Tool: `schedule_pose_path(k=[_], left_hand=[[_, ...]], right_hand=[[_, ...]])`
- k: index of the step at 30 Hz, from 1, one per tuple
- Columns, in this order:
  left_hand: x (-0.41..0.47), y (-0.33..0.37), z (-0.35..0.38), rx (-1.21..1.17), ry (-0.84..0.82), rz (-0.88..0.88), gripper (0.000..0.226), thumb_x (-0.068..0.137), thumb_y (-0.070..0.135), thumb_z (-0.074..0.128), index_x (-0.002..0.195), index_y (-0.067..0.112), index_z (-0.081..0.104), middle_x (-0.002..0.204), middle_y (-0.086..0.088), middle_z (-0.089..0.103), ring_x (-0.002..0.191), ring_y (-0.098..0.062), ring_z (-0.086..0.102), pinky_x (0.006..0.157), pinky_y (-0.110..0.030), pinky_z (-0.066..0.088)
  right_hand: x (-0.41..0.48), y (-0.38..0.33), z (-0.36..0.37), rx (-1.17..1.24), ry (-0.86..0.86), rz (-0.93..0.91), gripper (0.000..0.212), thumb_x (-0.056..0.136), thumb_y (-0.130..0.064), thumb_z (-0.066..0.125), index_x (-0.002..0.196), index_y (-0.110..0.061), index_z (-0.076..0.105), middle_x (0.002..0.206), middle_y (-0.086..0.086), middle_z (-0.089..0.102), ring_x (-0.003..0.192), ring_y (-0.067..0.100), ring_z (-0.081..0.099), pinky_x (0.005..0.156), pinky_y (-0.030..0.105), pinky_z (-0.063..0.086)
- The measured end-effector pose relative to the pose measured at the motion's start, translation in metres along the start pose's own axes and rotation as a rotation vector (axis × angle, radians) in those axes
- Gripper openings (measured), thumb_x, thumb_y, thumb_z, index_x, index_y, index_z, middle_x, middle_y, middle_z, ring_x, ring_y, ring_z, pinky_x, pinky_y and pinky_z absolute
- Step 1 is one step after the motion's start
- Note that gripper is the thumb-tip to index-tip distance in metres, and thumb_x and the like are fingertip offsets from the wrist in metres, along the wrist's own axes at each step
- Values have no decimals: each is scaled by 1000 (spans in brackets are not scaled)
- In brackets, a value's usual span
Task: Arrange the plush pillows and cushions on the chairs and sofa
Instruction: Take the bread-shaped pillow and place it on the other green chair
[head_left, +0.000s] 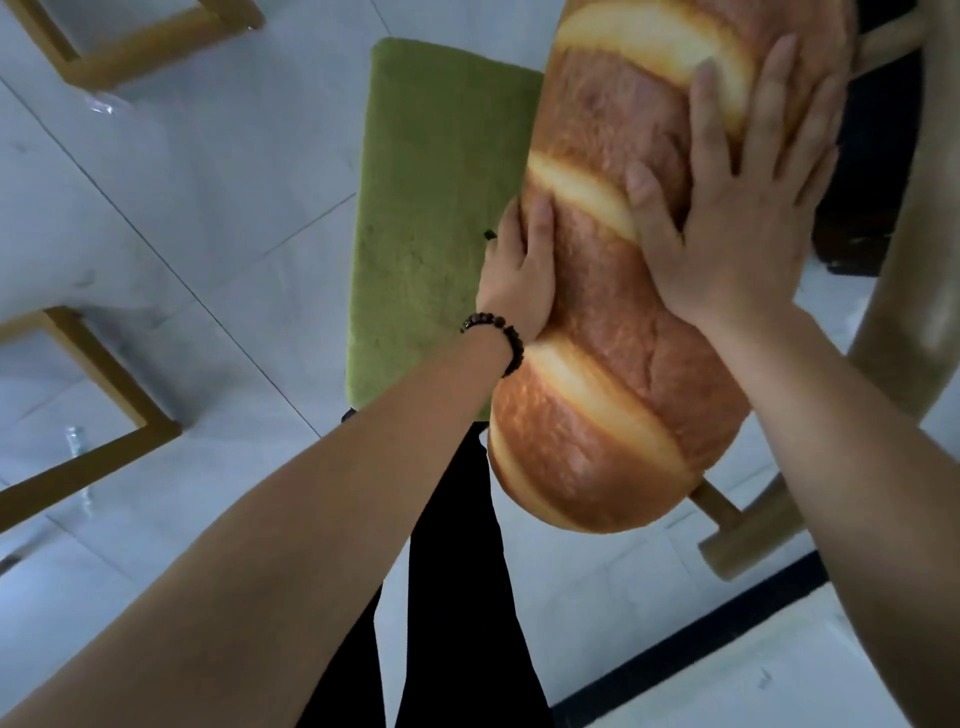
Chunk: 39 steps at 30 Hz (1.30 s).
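Note:
A long plush pillow printed like a loaf of bread lies along the right side of a chair seat covered by a green fuzzy cushion. My left hand, with a dark bead bracelet on the wrist, presses its fingers against the pillow's left flank. Flat on top of the pillow rests my right hand, fingers spread. The pillow leans toward the chair's curved wooden backrest and hides part of the seat.
Pale tiled floor surrounds the chair. Wooden frames of other furniture stand at the left, top and bottom. A wooden chair leg and rail stick out under the pillow. My dark trouser legs are below.

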<state>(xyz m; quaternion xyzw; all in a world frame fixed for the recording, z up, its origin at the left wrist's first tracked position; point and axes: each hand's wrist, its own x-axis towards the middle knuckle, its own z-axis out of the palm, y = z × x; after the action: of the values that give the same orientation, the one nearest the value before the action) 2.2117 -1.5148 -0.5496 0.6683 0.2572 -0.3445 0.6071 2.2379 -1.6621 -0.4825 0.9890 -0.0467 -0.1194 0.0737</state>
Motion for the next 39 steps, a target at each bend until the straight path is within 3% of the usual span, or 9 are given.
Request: schedule_pose_path(k=[4,9,14,19,21,27,32,35,39], left_hand=[[17,2,-12,103,-17,64,77,94,73,16,158,31,26,162,7,36,152,-19,27,123,-49,24],[60,52,-17,14,-32,268,56,108,50,21,160,32,15,167,9,20,154,-11,15,127,-40,12],[101,71,15,179,-42,315,55,108,48,18,160,32,11,170,2,10,156,-14,6,127,-42,5],[109,77,-2,162,-66,360,55,108,45,25,159,25,24,166,-1,25,154,-16,18,127,-40,12],[127,96,-14,235,-84,366,54,110,43,23,160,23,20,169,-2,17,156,-15,10,127,-36,5],[161,126,-1,404,-230,367,55,110,42,18,161,24,10,170,-2,6,157,-16,5,126,-33,0],[114,95,-1,260,-146,395,54,110,43,20,161,26,11,170,1,9,156,-12,3,122,-26,0],[60,55,-5,246,-117,386,53,111,37,19,161,24,7,170,5,5,156,-11,-2,120,-22,-1],[-4,-5,-13,270,-162,289,52,110,42,15,157,39,-5,168,15,-4,155,-8,-6,122,-29,-1]], right_hand=[[14,-6,-20,-54,33,-29,66,103,-58,17,161,-27,10,169,18,2,154,46,0,122,64,3],[84,-8,-29,-59,116,-73,64,105,-54,14,162,-24,12,168,19,8,155,43,5,125,54,6],[128,15,-7,27,-178,-9,70,103,-57,15,162,-22,6,169,15,2,156,36,1,126,50,6],[144,17,-21,46,-316,-21,67,105,-52,21,162,-21,8,170,13,0,156,34,0,126,51,4],[155,14,-28,34,-360,-14,63,105,-45,23,162,-19,14,170,13,4,156,34,3,126,54,5],[152,7,-6,34,-254,-13,61,106,-44,16,161,-19,13,170,10,5,157,30,4,126,52,6],[121,10,-18,63,-42,-44,61,105,-44,15,160,-17,20,168,16,14,156,34,9,126,52,7],[69,2,-28,72,29,-58,61,105,-47,17,159,-20,24,167,19,14,155,36,10,126,53,8],[-45,-9,-12,84,12,-13,61,107,-50,26,161,-22,19,168,20,8,155,40,5,123,58,13]])
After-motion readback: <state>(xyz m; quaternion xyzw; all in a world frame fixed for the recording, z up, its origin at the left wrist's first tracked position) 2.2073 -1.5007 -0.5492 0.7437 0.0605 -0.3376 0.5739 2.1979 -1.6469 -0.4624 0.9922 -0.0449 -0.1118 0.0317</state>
